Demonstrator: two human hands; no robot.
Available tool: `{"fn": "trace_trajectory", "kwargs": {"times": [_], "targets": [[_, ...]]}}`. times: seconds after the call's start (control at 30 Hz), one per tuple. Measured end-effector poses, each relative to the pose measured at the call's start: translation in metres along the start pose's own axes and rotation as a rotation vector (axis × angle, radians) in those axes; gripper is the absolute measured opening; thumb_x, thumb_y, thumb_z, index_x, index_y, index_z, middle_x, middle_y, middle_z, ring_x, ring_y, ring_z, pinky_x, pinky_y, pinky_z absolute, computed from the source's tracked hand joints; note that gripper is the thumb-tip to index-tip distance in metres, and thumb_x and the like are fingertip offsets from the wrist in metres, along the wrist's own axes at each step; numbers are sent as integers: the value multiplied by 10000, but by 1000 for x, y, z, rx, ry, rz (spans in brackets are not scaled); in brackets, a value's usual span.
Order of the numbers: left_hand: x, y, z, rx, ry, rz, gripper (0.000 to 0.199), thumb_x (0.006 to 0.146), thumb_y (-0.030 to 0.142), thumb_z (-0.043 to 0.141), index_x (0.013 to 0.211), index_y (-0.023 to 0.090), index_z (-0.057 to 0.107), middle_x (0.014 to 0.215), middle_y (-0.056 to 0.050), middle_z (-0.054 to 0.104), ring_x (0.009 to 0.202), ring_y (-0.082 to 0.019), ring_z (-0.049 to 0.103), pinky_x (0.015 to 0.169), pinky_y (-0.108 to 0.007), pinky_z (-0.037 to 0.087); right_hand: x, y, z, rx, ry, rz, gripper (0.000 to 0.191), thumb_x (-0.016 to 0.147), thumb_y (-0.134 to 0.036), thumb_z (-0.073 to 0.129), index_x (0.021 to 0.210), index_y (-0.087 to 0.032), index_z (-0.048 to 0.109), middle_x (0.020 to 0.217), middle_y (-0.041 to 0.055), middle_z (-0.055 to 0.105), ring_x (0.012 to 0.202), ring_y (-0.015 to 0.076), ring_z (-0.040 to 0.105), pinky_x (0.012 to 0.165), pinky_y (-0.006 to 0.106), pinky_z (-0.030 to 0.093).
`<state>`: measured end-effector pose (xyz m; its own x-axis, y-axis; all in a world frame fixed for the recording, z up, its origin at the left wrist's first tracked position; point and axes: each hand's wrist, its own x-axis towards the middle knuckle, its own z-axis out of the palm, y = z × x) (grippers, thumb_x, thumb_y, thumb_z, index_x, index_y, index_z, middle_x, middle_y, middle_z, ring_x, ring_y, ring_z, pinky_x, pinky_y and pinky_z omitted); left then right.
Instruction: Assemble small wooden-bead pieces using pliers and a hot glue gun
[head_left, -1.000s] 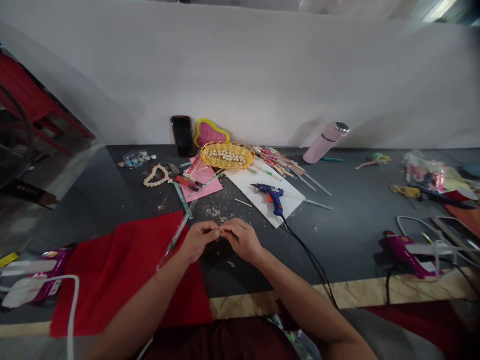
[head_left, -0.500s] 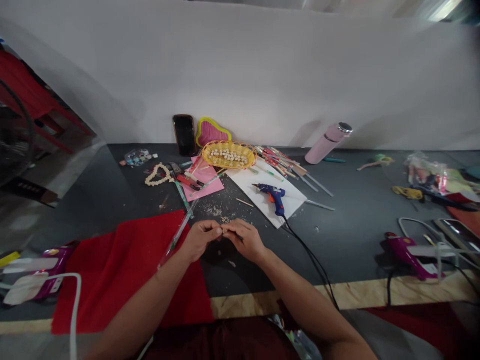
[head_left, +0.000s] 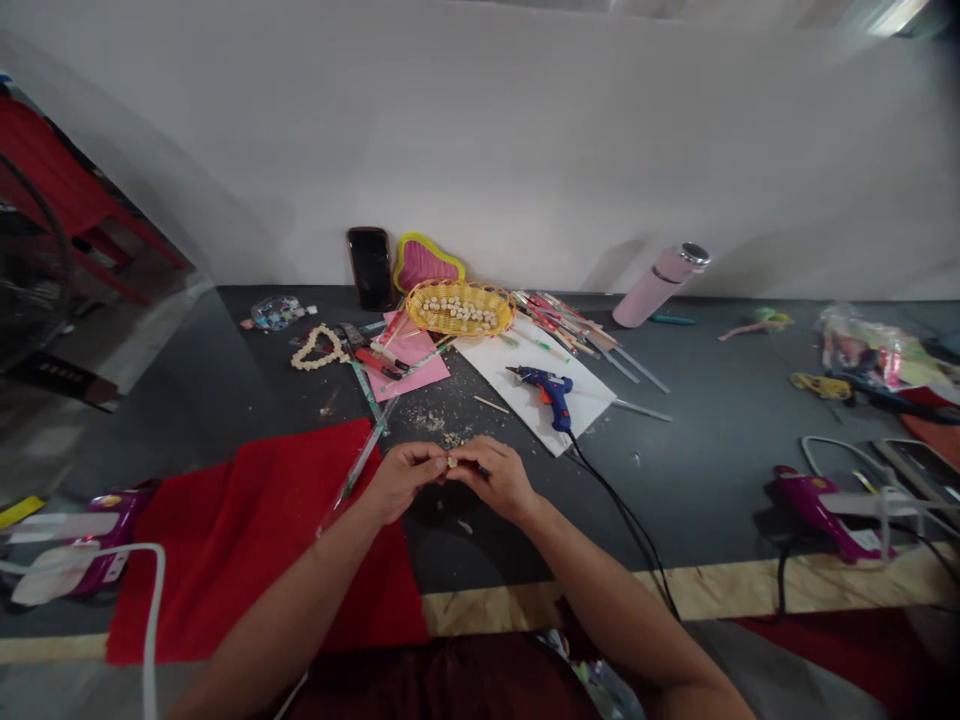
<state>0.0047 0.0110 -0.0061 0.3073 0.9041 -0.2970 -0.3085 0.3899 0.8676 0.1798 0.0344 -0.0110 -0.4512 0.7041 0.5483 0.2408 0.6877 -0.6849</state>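
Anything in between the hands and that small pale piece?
Nothing visible. The small pale piece is pinched where the fingertips of the left hand and right hand meet. Loose crumbs lie on the table beyond, and the blue glue gun sits off to the right, both clear of the grip.

I see a plain white partition (head_left: 480, 140) standing along the back edge of the dark grey desk (head_left: 712, 500), faint shadows falling across it. A pale, mottled strip (head_left: 502, 608) trims the desk's front edge. Past the back left corner I make out a red chair (head_left: 45, 160) on grey floor (head_left: 37, 440); a bright light (head_left: 896, 15) glows, blurred, above the partition, beyond the back right corner.
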Motion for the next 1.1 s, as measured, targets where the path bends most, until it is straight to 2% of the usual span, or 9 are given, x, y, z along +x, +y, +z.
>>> {"fn": "trace_trajectory", "kwargs": {"times": [0.23, 0.4, 0.57, 0.93, 1.1], "targets": [[-1, 0, 2, -11, -44, 11, 225, 731, 333, 665, 682, 115, 643, 614, -9, 550, 586, -90, 464, 575, -215, 331, -1, 0, 0, -5, -20, 5, 154, 822, -294, 611, 948, -206, 627, 799, 47, 659, 739, 142, 607, 680, 266, 510], [-1, -1, 1, 33, -25, 44, 218, 719, 293, 682, 611, 116, 612, 587, 12, 507, 576, -79, 425, 561, -211, 297, 0, -4, 2, -47, -24, -14, 104, 845, -270, 579, 907, -201, 625, 777, 48, 656, 732, 143, 606, 682, 267, 510], [-1, -3, 1, 41, -21, 62, 218, 713, 299, 685, 620, 117, 608, 604, 11, 495, 588, -85, 421, 569, -218, 300, -1, -4, 4, -99, -45, -23, 99, 850, -262, 569, 884, -190, 628, 780, 57, 653, 750, 148, 604, 701, 272, 508], [1, -2, 2, 41, 73, 38, 197, 660, 303, 727, 701, 124, 654, 639, -3, 565, 602, -91, 462, 591, -216, 335, -3, 3, 2, -117, -15, -42, 113, 838, -257, 582, 925, -197, 622, 799, 56, 669, 739, 153, 606, 693, 281, 506], [0, -1, 3, 63, 84, 33, 204, 670, 309, 717, 642, 123, 636, 603, 8, 548, 581, -85, 452, 581, -216, 335, -2, 2, 1, -113, -18, -25, 136, 818, -275, 613, 923, -190, 625, 799, 58, 663, 744, 154, 605, 686, 273, 504]]}}
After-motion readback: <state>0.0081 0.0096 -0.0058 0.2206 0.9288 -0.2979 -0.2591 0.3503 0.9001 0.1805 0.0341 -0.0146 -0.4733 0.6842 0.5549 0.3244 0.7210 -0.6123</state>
